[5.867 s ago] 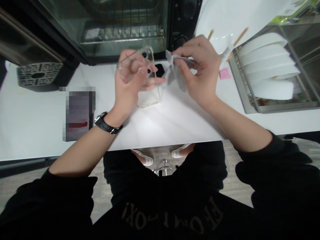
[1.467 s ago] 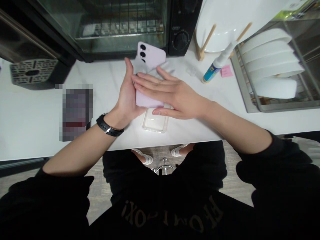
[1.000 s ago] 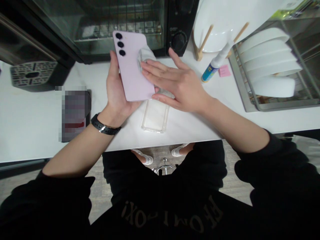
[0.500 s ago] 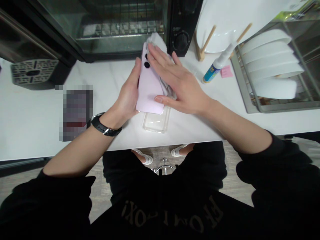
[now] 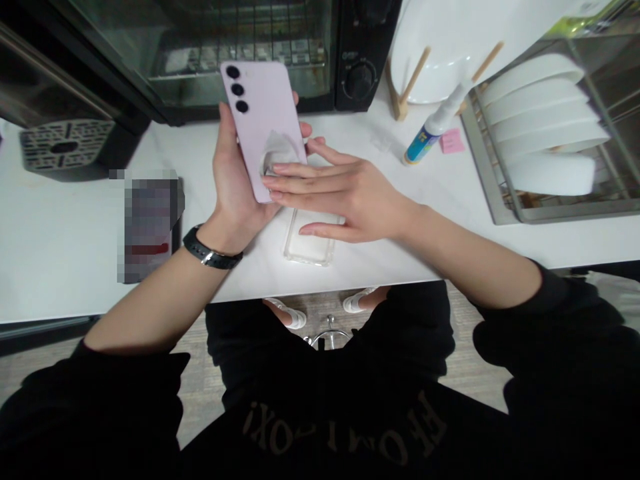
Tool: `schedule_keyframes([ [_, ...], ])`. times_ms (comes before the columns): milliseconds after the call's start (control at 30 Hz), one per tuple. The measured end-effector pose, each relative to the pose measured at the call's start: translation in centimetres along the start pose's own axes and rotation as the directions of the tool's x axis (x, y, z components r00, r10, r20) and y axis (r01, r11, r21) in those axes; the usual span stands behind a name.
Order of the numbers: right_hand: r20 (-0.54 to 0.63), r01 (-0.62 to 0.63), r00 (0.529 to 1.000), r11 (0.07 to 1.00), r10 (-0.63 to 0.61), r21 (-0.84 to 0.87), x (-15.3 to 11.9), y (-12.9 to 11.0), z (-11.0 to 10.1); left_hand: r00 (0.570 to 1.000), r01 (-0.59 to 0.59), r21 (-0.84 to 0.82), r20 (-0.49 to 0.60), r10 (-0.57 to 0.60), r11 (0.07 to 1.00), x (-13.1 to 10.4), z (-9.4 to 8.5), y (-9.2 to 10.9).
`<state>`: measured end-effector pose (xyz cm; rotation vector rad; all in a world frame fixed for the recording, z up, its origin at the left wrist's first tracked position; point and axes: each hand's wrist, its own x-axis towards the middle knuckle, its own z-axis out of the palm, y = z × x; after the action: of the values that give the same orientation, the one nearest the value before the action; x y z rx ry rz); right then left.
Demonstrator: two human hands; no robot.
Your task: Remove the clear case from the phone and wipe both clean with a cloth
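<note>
A lilac phone [image 5: 270,100] lies back side up in my left hand [image 5: 231,177], whose thumb and fingers close around its long edges. Its camera lenses point toward me at the top left. Pressed on the lower part of the phone's back is a crumpled white wipe [image 5: 277,147], held under the fingertips of my right hand [image 5: 347,193]. Part of the wipe is hidden by those fingers. Below both hands, a clear phone case [image 5: 301,248] rests on the counter, partly covered by my right hand.
A black toaster oven [image 5: 345,100] stands behind the phone. On the right are a spray bottle [image 5: 424,141], a pink sticky note [image 5: 452,141] and a dish rack [image 5: 493,203] with white dishes. A blurred-out dark item [image 5: 150,230] lies left on the white counter [image 5: 60,247].
My left hand has turned the phone and moved it up and left, so its back shows more fully. My right hand and the wipe have slid from its upper end to the lower part.
</note>
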<state>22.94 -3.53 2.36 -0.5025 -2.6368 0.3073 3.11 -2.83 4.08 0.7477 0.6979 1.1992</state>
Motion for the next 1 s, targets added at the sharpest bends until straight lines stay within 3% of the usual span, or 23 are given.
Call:
schedule_keyframes([
  [167, -0.134, -0.108, 0.986, 0.994, 0.103, -0.033, -0.1, 1.5, -0.5, 0.996, -0.084, 0.053, -0.024, 0.086, 0.995, 0.4, -0.6, 0.1],
  [333, -0.209, -0.186, 0.96, 0.982, 0.187, 0.028, -0.3, 2.8, 0.3, 1.0, -0.011, 0.114, -0.01, 0.012, 0.993, 0.2, -0.2, 0.0],
  [467, -0.277, -0.176, 0.942, 0.981, 0.192, 0.082, -0.4, 4.5, 1.9, 1.0, -0.002, 0.115, -0.011, 0.003, 0.993, 0.0, 0.3, -0.7],
  [567, -0.309, -0.185, 0.93, 0.979, 0.201, 0.081, -0.5, 5.3, 2.6, 0.997, 0.08, 0.161, -0.007, -0.08, 0.984, -0.1, 0.2, -1.3],
  [800, -0.189, -0.125, 0.972, 0.989, 0.138, 0.079, -0.3, 3.3, 1.5, 0.997, 0.063, 0.225, 0.027, -0.071, 0.972, 0.1, 0.1, -1.7],
  [1000, -0.038, 0.046, 0.998, 0.996, -0.043, 0.07, -0.1, 0.7, 1.5, 0.992, 0.096, 0.183, 0.058, -0.108, 0.978, 0.1, -0.2, -1.0],
])
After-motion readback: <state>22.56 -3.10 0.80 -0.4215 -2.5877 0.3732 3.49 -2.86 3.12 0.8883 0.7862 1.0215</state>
